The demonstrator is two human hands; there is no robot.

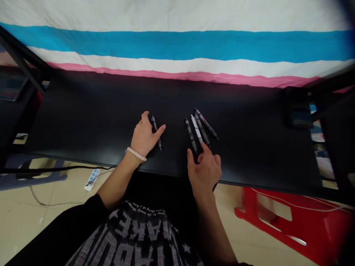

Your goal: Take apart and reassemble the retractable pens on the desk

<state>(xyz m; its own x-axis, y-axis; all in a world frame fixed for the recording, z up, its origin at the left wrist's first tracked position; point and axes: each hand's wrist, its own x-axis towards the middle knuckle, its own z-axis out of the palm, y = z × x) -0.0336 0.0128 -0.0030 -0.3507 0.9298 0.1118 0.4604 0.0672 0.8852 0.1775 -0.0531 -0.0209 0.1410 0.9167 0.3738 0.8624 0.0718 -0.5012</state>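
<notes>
My left hand (144, 136) rests on the black desk with its thumb stretched to the right, across a dark pen (155, 128). The fingers are not closed around that pen. To the right, a white pen (195, 127) lies in a loose fan with a dark pen on its left (190, 133), another close on its right (203, 130) and one slanting at the far right (206, 123). My right hand (206, 168) is at the near ends of this group, thumb and index finger apart. Its index fingertip is at the white pen's lower end; the other fingers are bent.
The black desk (91, 118) has a striped cloth (172, 44) hanging along its back. A dark box-like object (301, 107) is at the right end. Below are a red plastic stool (277, 221), a power strip (92, 179) and cables on the floor.
</notes>
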